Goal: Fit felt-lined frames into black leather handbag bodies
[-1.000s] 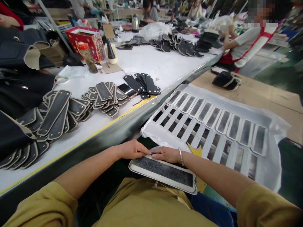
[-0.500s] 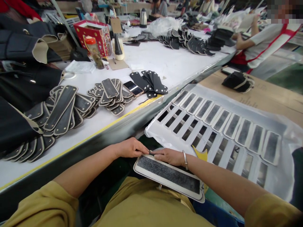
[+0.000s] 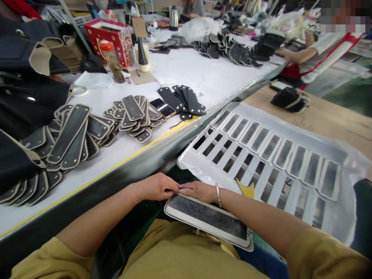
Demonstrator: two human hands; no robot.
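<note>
A long panel (image 3: 209, 216) with a dark speckled middle and a pale border lies tilted in front of my body. At its far left edge, my left hand (image 3: 158, 186) is closed, with thumb and fingertips pinched together. My right hand (image 3: 200, 192), a bracelet (image 3: 218, 195) at its wrist, reaches along the panel's far edge with its fingers pressed together. Its fingertips meet those of my left hand. Whatever the two hands pinch there is hidden by the fingers.
Stacked dark strips with pale edging (image 3: 69, 135) lie on the white table (image 3: 174, 69) at left, near a phone (image 3: 162, 107). Similar panels (image 3: 273, 147) line a slotted white rack (image 3: 229, 155) at right. A co-worker's arm (image 3: 302, 56) is at the far right.
My fingertips have come closer together and shifted slightly left; a small shiny bit that showed between them is now covered. The panel has barely moved. The co-worker's hands have moved lower.
</note>
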